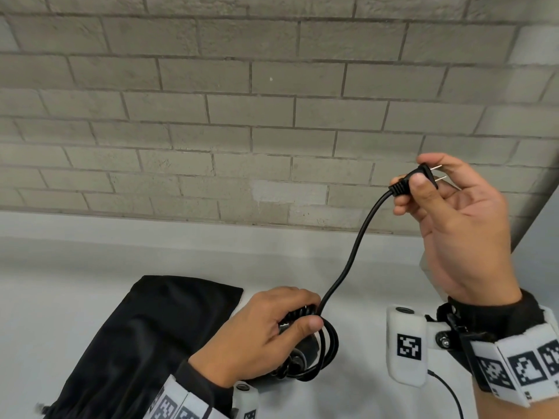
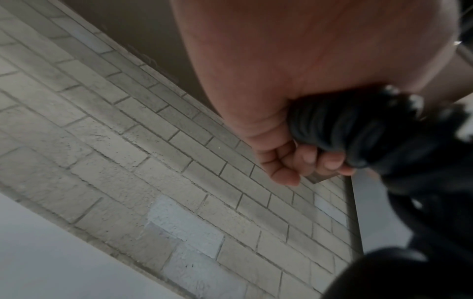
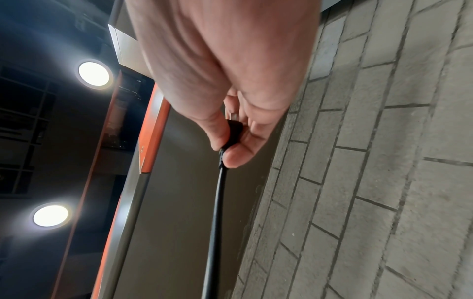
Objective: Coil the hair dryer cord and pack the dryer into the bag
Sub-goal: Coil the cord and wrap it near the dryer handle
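Note:
My left hand point(image 1: 272, 322) grips the black hair dryer point(image 1: 305, 350) low on the white counter, fingers curled round its handle with several turns of black cord point(image 1: 328, 355) wound on it; most of the dryer is hidden under the hand. The left wrist view shows the same wound cord point(image 2: 340, 129) inside my curled fingers point(image 2: 304, 159). From there the loose cord point(image 1: 357, 243) rises to the right. My right hand point(image 1: 447, 207) pinches the two-pin plug point(image 1: 420, 179) up in the air; the right wrist view shows this plug point(image 3: 234, 129) and the cord point(image 3: 217, 212) hanging below. The black cloth bag point(image 1: 145, 337) lies flat left of the dryer.
A grey brick wall point(image 1: 242, 116) stands close behind the white counter point(image 1: 121, 255). A thin black wire point(image 1: 450, 391) runs from my right wrist camera at the bottom right. In the right wrist view an orange-edged panel point(image 3: 153, 131) and ceiling lights show overhead.

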`<state>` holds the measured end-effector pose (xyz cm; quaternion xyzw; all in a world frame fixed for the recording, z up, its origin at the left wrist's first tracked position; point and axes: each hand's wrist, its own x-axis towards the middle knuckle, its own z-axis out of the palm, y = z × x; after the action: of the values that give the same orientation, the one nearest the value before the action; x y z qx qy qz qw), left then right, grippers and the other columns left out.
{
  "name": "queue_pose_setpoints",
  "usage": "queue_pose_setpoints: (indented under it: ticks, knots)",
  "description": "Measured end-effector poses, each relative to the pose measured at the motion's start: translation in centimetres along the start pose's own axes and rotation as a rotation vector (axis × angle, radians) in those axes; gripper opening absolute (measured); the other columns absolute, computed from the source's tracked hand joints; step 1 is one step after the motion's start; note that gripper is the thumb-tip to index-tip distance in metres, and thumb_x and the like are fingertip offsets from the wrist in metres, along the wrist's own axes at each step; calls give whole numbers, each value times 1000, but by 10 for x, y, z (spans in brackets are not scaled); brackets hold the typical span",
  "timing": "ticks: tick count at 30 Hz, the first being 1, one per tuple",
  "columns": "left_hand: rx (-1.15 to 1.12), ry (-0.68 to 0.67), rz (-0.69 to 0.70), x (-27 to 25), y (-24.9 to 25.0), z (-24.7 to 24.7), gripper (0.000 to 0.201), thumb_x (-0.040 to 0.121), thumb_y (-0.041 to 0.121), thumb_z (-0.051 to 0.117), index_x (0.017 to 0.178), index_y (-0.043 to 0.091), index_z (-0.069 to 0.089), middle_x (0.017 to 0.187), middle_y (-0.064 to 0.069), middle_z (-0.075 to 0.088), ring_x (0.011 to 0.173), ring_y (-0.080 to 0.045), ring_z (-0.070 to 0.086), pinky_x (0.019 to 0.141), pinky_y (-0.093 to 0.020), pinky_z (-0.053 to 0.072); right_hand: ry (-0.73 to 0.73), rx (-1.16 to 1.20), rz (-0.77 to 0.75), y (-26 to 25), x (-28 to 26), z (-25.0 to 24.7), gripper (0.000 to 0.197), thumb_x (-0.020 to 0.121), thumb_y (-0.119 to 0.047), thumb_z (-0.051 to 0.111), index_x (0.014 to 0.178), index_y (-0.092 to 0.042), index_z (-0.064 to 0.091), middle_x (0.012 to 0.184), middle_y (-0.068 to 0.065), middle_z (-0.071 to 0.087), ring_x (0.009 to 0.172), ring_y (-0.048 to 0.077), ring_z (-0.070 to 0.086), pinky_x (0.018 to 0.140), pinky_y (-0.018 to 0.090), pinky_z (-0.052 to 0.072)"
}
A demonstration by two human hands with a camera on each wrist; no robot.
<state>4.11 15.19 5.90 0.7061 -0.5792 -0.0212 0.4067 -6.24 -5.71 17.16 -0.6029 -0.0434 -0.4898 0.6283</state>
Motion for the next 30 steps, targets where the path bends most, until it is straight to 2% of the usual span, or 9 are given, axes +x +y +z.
queue_pose_setpoints:
  ticks: [2, 7, 10, 17, 20, 23, 26, 28, 30]
  knots:
    - [27, 7, 12, 0, 0, 0, 39, 99, 56, 41, 111, 25, 62, 93, 15, 63, 90, -8, 60, 80, -29, 49, -2, 5, 18, 3, 0, -2, 22, 89, -6, 59, 110, -11, 59, 81, 11, 63, 65, 18, 61, 66, 25, 53]
    - [49, 55, 37, 0, 3, 1, 26, 93, 48, 61, 105, 25, 62, 83, 11, 61, 78, -8, 56, 72, -26, 48, -14, 31, 42, 9, -2, -3, 21, 87, -7, 59, 108, -10, 59, 79, 7, 64, 65, 19, 60, 66, 25, 54]
    - [18, 84, 18, -3, 0, 1, 24, 95, 47, 59, 105, 26, 64, 81, 13, 58, 76, -7, 54, 71, -25, 47, -17, 45, 85, 16, -3, -9, 21, 85, -10, 62, 106, -11, 59, 81, 10, 62, 65, 18, 61, 66, 24, 54]
    - [-89, 134, -18, -8, -4, 1, 20, 95, 43, 59, 105, 27, 68, 86, 9, 65, 82, -15, 62, 74, -20, 46, 34, -36, 236, 64, -25, -45, 52, 53, -35, 91, 90, -13, 62, 79, 3, 68, 63, 17, 63, 62, 24, 55]
    - [-119, 143, -20, -8, -4, 1, 16, 94, 39, 61, 102, 27, 68, 86, 8, 65, 81, -16, 62, 74, -19, 46, 11, -196, 349, 94, -47, -59, 64, 45, -52, 91, 88, -14, 64, 80, 4, 66, 68, 19, 59, 59, 27, 52]
    - [-137, 141, -22, -7, -5, 2, 18, 95, 38, 60, 102, 25, 70, 86, 7, 66, 83, -18, 63, 74, -24, 48, -145, -357, 439, 116, -72, -60, 46, 58, -54, 84, 83, -18, 67, 75, 0, 68, 69, 17, 59, 61, 26, 49]
    - [-143, 140, -20, -6, -6, 3, 24, 95, 41, 59, 102, 21, 71, 87, 4, 68, 83, -21, 64, 74, -32, 50, -420, -524, 509, 126, -96, -49, 9, 82, -28, 74, 81, -23, 67, 76, -1, 70, 71, 15, 65, 69, 35, 54]
    - [-138, 141, -14, -5, -6, 2, 28, 95, 42, 58, 102, 19, 71, 86, 2, 68, 82, -21, 63, 74, -35, 50, -553, -509, 587, 124, -107, -39, 7, 88, -17, 68, 85, -24, 67, 79, 4, 70, 73, 16, 66, 72, 39, 55]
    - [-137, 144, -8, -5, -6, 2, 27, 95, 41, 58, 103, 19, 72, 85, 2, 68, 82, -21, 63, 73, -35, 50, -619, -406, 658, 118, -112, -28, 13, 91, -9, 62, 99, -18, 66, 85, 14, 69, 75, 19, 65, 71, 33, 54]
